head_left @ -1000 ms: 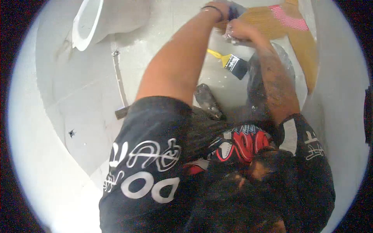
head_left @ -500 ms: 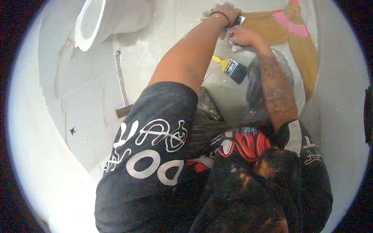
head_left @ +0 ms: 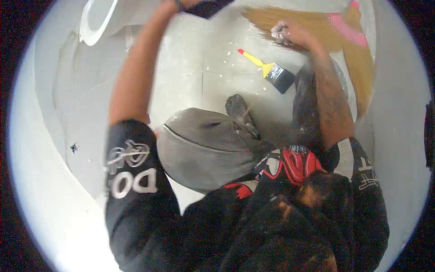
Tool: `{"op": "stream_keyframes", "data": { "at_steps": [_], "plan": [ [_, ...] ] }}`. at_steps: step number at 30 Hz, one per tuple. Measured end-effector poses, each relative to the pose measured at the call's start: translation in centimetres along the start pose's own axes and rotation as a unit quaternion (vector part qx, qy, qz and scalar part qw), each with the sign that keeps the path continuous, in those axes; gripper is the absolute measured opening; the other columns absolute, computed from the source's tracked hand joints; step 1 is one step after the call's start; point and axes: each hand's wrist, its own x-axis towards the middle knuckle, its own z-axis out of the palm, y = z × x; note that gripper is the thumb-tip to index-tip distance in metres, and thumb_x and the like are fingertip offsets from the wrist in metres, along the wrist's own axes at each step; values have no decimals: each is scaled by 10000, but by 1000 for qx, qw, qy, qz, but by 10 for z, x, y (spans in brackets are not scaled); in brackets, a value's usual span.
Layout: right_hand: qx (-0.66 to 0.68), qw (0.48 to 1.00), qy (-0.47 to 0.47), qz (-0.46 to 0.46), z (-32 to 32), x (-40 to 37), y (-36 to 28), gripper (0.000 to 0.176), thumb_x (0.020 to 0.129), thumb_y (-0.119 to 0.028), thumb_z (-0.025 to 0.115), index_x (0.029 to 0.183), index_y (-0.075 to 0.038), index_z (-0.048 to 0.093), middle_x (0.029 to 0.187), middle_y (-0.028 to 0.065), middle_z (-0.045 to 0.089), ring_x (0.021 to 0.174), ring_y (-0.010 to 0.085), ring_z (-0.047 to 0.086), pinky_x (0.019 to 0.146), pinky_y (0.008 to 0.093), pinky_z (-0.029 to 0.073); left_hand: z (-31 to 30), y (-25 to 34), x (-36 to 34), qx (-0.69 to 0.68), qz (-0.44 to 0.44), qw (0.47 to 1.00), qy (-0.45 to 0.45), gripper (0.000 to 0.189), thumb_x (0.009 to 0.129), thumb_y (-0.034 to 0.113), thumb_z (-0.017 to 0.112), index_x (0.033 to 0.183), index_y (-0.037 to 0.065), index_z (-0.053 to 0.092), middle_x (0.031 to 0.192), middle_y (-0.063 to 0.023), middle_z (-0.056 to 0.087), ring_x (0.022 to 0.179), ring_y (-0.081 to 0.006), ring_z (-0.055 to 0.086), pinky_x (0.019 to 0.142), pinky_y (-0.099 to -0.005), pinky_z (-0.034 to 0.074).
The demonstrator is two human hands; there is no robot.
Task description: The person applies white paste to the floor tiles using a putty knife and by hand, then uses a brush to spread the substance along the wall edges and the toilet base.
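At the top edge, my left hand (head_left: 186, 2) is mostly cut off by the frame. It appears closed on a dark flat piece (head_left: 207, 8) with a straight edge, whose kind I cannot make out. My right hand (head_left: 287, 34) is curled, its fingertips coated in whitish matter, and whatever lies inside the fingers is hidden. It hovers over or rests against the bristles of a straw broom (head_left: 312, 29) with a pink-bound neck. Below that hand, a paintbrush (head_left: 267, 70) with a yellow, red-tipped handle and black bristles lies on the floor.
A white toilet-like fixture (head_left: 97, 22) stands at the upper left. Small white flakes dot the pale tiled floor (head_left: 181, 72). My bent knee in grey trousers (head_left: 204, 140) and a dark shoe (head_left: 240, 109) take up the middle. A small dark fitting (head_left: 74, 148) sits at far left.
My left hand has swung up and left, away from my right hand, taking the dark piece along. My right hand has shifted slightly right and up. My knee now shows from under my left arm.
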Motion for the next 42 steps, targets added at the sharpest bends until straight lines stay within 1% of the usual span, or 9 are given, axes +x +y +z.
{"op": "stream_keyframes", "data": {
  "at_steps": [5, 10, 15, 21, 28, 30, 36, 38, 42],
  "plan": [
    [-244, 968, 54, -23, 15, -20, -42, 475, 687, -205, 735, 1115, -74, 575, 874, 123, 642, 795, 260, 602, 722, 357, 470, 166, 4, -131, -217, -170, 942, 193, 331, 758, 321, 672, 835, 1, 653, 708, -206, 619, 622, -312, 601, 598, -373, 466],
    [-250, 961, 54, -103, 81, -21, -75, 515, 655, -198, 761, 1120, -68, 582, 965, 135, 624, 831, 240, 590, 740, 360, 464, 229, 79, -191, -294, -142, 936, 129, 228, 735, 230, 661, 828, 25, 625, 720, -177, 573, 703, -341, 575, 639, -418, 445],
    [-252, 963, -73, 65, 112, -9, -90, 237, 666, -131, 673, 898, -84, 662, 872, 139, 641, 821, 298, 616, 716, 378, 466, 230, 84, -200, -317, -127, 928, 151, 191, 746, 200, 592, 894, 83, 618, 838, -152, 558, 803, -332, 562, 706, -437, 451],
    [-313, 945, 68, -67, 95, -7, -107, 112, 703, -107, 662, 793, -41, 651, 708, 101, 616, 643, 213, 578, 608, 330, 448, 219, 38, -200, -315, -99, 923, 198, 151, 721, 168, 580, 833, 79, 626, 763, -119, 581, 757, -304, 575, 653, -413, 459],
    [-53, 997, -29, 36, 91, -13, -122, 347, 700, -257, 750, 929, -35, 614, 727, 28, 589, 705, 120, 541, 653, 295, 443, 219, -10, -205, -615, -21, 753, 232, 130, 653, 136, 727, 673, 51, 630, 686, -94, 622, 651, -230, 584, 598, -317, 442],
    [-257, 962, -53, -78, 98, -5, -111, 458, 695, -301, 749, 1011, -18, 577, 810, 55, 610, 769, 161, 567, 708, 326, 458, 219, -16, -201, -566, -40, 794, 217, 124, 663, 131, 719, 679, 48, 629, 701, -78, 630, 640, -223, 578, 605, -308, 443],
    [-153, 977, -88, 124, 118, -2, -126, 474, 706, -255, 754, 1030, 25, 552, 909, 110, 625, 847, 200, 591, 758, 343, 467, 258, -41, -193, -632, -17, 728, 264, 179, 741, 203, 660, 875, 85, 651, 896, -68, 644, 824, -253, 598, 764, -340, 462],
    [-182, 980, -27, 74, 114, 7, -114, 441, 722, -235, 743, 1026, 26, 557, 897, 105, 630, 826, 191, 596, 741, 332, 474, 264, -48, -190, -85, -238, 902, 351, 357, 762, 302, 630, 1080, 139, 610, 1175, -79, 544, 1102, -277, 485, 952, -405, 373],
    [-61, 991, 78, 88, 110, 22, -124, 332, 755, -184, 707, 982, 21, 577, 824, 84, 635, 728, 172, 603, 671, 295, 484, 270, -60, -183, -55, -230, 936, 261, 513, 778, 405, 586, 1237, 189, 510, 1364, -62, 375, 1300, -272, 265, 1062, -499, 206]
  ]
}}
